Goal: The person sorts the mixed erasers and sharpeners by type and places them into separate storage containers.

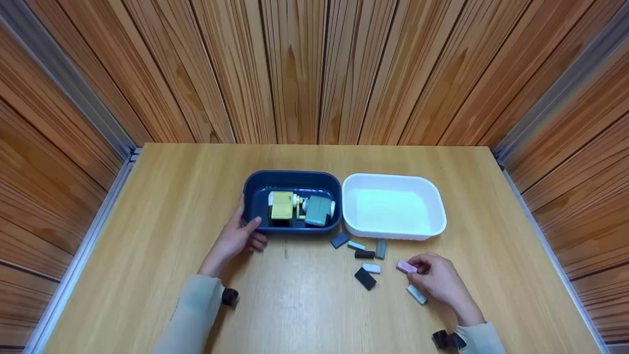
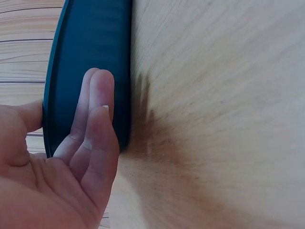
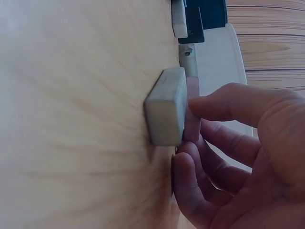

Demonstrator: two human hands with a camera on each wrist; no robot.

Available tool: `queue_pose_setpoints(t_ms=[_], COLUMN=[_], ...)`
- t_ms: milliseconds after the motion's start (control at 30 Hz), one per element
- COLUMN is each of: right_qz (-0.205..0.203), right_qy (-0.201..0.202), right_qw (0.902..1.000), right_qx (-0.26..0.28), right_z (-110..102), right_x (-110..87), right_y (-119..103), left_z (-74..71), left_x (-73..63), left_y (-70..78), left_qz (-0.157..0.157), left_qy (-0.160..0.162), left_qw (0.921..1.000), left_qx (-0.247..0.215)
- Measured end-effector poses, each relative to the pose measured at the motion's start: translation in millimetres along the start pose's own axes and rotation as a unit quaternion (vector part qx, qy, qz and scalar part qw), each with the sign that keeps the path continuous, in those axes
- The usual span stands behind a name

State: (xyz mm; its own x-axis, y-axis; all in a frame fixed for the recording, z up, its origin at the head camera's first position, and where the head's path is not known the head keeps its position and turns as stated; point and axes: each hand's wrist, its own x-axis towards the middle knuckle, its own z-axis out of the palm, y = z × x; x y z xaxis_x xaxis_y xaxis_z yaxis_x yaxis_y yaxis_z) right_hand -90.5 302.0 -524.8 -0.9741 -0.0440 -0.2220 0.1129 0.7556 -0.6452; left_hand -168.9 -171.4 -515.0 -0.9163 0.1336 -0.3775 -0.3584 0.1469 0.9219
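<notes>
My left hand [image 1: 233, 240] grips the near left corner of a dark blue bin [image 1: 295, 230], thumb over the rim; its fingers [image 2: 101, 90] lie along the outer wall. Inside the bin are a yellow pencil sharpener [image 1: 282, 205] and a teal one [image 1: 318, 210], each with a crank-like part. My right hand [image 1: 436, 278] pinches a pink eraser [image 1: 406, 266] between thumb and fingers, close over the table. A pale grey eraser [image 1: 416, 295] lies just beside that hand; in the right wrist view this eraser [image 3: 164, 109] partly covers the pink one.
A white bin [image 1: 393, 232] stands right of the blue one, with nothing in it. Several more erasers lie in front of the bins, among them a blue one [image 1: 339, 240], a white one [image 1: 371, 268] and a black one [image 1: 365, 279]. Wood-panelled walls [image 1: 300, 73] enclose the table.
</notes>
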Motion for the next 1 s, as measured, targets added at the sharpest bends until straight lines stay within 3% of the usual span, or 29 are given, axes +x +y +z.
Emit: queue_pose_setpoints(t_ms=[200,567,800,1000], right_qz=[0.011,-0.005,-0.068,-0.095], right_qy=[-0.005,-0.003,0.026,0.025], right_qw=[0.9999,1.0,0.9974,0.995], right_qx=[0.0,-0.001,0.003,0.015], right_z=[-2.3,-7.2,-7.6,-9.4], right_x=[-1.0,-4.9,-8.6,-10.6], right_y=[-3.4,-15.4,-21.8,-28.2], left_z=[-0.4,-1.2,0.6,0.4], left_x=[0.1,-0.6,-1.1,-1.1], left_y=[0.2,-1.1,-0.6,1.5], left_qz=[-0.002,0.001,0.001,-0.003], left_qy=[0.003,0.004,0.003,0.0], left_qw=[1.0,1.0,0.9999,1.0], left_qx=[0.005,0.003,0.011,0.008])
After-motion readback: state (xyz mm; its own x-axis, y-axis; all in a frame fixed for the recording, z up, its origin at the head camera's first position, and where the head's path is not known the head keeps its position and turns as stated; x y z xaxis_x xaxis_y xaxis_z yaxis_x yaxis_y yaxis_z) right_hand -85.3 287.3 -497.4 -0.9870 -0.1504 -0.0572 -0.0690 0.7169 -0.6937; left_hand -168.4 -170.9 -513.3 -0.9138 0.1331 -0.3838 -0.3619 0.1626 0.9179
